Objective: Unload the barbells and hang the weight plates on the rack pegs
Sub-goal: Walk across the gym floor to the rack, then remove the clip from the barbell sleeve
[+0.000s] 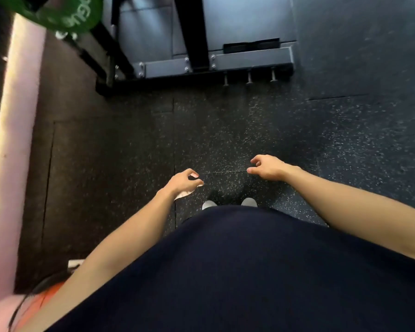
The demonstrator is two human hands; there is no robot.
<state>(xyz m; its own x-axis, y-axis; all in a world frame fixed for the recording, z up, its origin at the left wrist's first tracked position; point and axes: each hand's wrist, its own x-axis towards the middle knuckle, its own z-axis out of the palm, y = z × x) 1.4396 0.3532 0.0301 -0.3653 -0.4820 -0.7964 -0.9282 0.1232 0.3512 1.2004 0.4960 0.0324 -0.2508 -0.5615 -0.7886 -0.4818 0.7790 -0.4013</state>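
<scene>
Looking straight down here, both hands are out in front of the body over the speckled rubber floor (225,130). The left hand (181,182) is at lower centre of the frame, fingers loosely curled with thumb and forefinger close together. There's a bit of something white (183,194) poking out under the heel of that hand, could be a tissue or wipe, but I can't tell what it is or whether it's actually being held. The right hand (266,167) is just right of centre and a little higher in the frame, fingers also loosely curled, holding nothing.

The only plate I can see is a green weight plate (65,14) way up in the upper left corner, blurry, with white lettering on it, sitting up against the black rack frame (98,41). Can't make out if it's on a peg or not. It's well apart from both hands.

At the top centre there's a grey steel base (249,59) with a black upright (192,32) bolted to it, and 3 small pins (249,80) sticking out along its lower edge. 2 grey shoe tips (209,204) peek out below the hands, above a dark shirt (237,271). A pale pink strip (12,140) runs down the left edge.
</scene>
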